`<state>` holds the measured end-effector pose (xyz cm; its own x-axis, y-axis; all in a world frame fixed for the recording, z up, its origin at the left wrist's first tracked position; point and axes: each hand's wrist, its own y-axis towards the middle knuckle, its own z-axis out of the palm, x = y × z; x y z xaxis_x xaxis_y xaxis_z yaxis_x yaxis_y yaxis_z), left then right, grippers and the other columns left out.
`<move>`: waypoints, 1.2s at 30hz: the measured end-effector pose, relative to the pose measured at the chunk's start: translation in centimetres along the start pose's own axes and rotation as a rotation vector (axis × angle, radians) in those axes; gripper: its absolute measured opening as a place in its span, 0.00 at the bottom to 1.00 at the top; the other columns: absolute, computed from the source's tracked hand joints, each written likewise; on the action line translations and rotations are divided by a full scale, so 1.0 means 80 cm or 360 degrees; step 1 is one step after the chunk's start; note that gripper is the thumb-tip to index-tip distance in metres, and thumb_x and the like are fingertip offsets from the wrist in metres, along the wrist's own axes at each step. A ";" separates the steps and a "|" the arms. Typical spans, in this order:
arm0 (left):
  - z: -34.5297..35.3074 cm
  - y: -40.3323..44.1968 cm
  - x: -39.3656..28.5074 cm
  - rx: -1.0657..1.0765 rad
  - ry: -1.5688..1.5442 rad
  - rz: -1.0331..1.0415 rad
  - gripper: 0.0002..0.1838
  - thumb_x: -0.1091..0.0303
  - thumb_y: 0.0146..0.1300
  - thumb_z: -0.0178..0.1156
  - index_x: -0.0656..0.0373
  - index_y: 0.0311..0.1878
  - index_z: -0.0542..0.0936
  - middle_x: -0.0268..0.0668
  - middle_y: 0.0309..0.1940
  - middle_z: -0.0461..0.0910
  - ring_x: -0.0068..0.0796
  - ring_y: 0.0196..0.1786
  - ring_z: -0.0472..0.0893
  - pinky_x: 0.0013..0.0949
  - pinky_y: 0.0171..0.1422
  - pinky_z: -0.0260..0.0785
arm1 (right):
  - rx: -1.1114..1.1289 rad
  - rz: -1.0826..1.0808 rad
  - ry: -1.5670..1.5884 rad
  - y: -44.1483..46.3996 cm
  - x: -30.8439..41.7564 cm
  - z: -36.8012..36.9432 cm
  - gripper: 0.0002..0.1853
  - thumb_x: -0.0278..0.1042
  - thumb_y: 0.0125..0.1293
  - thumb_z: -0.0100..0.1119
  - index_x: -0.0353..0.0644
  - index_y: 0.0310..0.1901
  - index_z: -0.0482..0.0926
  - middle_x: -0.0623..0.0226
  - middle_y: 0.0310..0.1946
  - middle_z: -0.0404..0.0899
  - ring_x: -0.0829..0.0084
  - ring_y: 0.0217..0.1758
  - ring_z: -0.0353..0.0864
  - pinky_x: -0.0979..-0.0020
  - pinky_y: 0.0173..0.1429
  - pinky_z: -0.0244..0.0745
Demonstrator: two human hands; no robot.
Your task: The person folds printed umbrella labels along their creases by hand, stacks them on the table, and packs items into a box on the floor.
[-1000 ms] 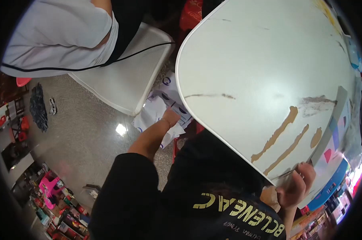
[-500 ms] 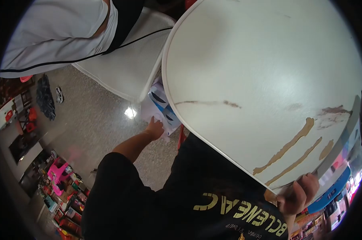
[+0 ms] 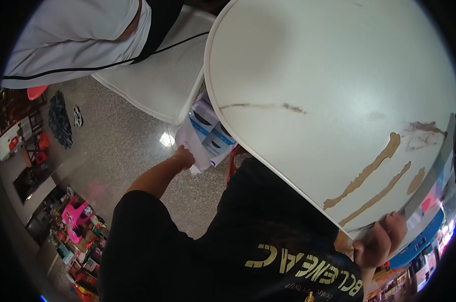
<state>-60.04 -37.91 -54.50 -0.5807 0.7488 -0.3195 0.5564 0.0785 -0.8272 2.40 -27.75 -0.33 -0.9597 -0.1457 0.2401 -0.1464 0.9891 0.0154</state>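
Low at the left of the white table (image 3: pixel 318 65), my left hand (image 3: pixel 183 157) is closed on a white paper-like flap (image 3: pixel 191 143). The flap lies beside an open box holding white and blue packs (image 3: pixel 215 138) with dark oval marks, partly hidden under the table's edge. My right hand (image 3: pixel 381 241) rests at the near right edge of the table with its fingers curled; what lies between them cannot be made out. Brown strips (image 3: pixel 369 173) and dark stains mark the tabletop.
A person in white clothing (image 3: pixel 77 35) is at the upper left, beside a white mesh seat (image 3: pixel 152 85) crossed by a black cable. A dark crumpled bag (image 3: pixel 60 121) and a pink stool (image 3: pixel 76 214) are farther left. Something blue (image 3: pixel 419 241) stands at the right.
My left hand has moved left and slightly down with the white flap, and the packs in the box now show. My right hand stays at the table's edge.
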 end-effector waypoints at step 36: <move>-0.299 -0.075 -0.119 0.0006 -0.0119 -0.0325 0.08 0.67 0.55 0.53 0.49 0.30 0.83 0.35 0.31 0.82 0.36 0.40 0.81 0.41 0.46 0.66 | -0.0091 -0.0051 0.0131 0.004 0.001 0.001 0.19 0.49 0.55 0.62 0.40 0.38 0.77 0.60 0.38 0.72 0.56 0.42 0.71 0.56 0.46 0.68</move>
<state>-43.67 -29.79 -35.42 -0.7238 0.6666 -0.1782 0.4204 0.2212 -0.8800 2.29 -27.47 -0.38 -0.9314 -0.1774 0.3177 -0.1605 0.9839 0.0788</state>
